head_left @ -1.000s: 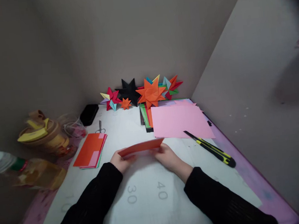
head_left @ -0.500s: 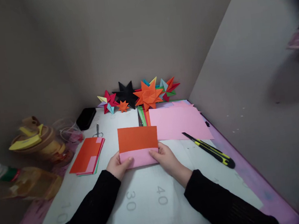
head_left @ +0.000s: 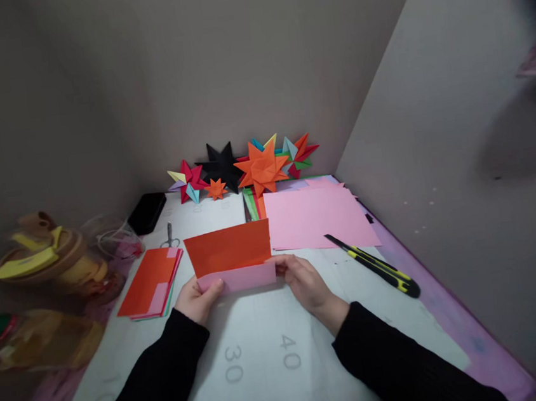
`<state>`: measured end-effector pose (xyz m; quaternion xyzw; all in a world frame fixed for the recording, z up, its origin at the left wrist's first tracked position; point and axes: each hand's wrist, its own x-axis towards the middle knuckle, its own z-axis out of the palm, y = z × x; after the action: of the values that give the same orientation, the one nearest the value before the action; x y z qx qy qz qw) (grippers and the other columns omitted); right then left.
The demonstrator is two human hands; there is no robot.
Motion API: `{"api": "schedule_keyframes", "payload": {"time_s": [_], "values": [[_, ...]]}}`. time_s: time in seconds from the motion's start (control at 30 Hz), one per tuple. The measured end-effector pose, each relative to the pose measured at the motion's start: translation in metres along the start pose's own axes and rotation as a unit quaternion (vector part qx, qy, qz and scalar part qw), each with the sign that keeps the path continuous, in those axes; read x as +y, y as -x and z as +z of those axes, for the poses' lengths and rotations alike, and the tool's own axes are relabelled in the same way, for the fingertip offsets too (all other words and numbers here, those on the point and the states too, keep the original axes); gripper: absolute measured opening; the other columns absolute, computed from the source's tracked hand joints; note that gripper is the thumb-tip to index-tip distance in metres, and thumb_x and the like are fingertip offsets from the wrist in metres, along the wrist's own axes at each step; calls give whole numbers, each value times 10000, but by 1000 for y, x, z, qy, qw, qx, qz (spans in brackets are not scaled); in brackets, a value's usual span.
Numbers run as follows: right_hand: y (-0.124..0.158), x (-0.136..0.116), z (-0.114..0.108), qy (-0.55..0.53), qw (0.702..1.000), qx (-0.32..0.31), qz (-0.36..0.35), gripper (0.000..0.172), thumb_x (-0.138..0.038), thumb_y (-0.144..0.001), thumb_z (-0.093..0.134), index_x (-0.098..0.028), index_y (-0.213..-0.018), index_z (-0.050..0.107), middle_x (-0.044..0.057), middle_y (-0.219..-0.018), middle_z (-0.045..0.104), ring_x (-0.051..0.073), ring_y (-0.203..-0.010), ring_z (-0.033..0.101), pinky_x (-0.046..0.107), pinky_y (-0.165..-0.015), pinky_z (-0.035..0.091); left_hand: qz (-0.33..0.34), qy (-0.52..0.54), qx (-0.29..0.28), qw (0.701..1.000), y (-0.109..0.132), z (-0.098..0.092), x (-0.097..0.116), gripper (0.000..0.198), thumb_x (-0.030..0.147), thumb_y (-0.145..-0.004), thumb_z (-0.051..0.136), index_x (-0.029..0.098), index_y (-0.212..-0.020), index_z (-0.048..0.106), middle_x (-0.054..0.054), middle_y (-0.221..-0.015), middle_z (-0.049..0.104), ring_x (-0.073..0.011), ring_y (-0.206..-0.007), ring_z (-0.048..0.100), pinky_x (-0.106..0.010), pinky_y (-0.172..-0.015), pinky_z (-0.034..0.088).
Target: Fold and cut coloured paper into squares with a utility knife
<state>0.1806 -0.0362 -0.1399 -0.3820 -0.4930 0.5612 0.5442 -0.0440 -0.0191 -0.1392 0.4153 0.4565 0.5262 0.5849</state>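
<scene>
Pinches the folded orange-and-pink paper [head_left: 230,249] above the numbered white sheet [head_left: 260,354] with the left hand [head_left: 196,302] — apparently to steady it — and touches its edge with the right hand [head_left: 305,282], whether gripping impossible to say.

The held paper [head_left: 229,249] is coloured orange and pink, the cutter [head_left: 376,267] black and yellow; the white mat [head_left: 257,332] is numbered in grey.

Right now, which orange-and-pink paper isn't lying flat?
The paper your left hand pinches, orange part raised; the other sheet lies flat, topping the pile.
</scene>
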Motion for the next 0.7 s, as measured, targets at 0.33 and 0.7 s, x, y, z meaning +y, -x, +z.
{"api": "schedule_keyframes", "payload": {"time_s": [0.33, 0.7], "values": [[2, -3, 5, 95, 995, 16, 34, 114, -294, -724, 669, -218, -800, 706, 25, -809, 688, 172, -752, 623, 318, -718, 486, -69, 89, 17, 993, 4, 6, 6, 392, 337, -553, 812, 140, -854, 656, -64, -830, 714, -206, -789, 673, -305, -719, 539], [2, 2, 2, 166, 982, 84, -43, 279, -148, -708, 573, -228, -949, 687, 46, -996, 674, 184, -907, 631, 356, -828, 506, -103, 108, -46, 988, 1, 6, 16, 439, 479, -698, 652, 169, -1004, 596, -93, -971, 700, -258, -877, 663, -357, -737, 529]]}}
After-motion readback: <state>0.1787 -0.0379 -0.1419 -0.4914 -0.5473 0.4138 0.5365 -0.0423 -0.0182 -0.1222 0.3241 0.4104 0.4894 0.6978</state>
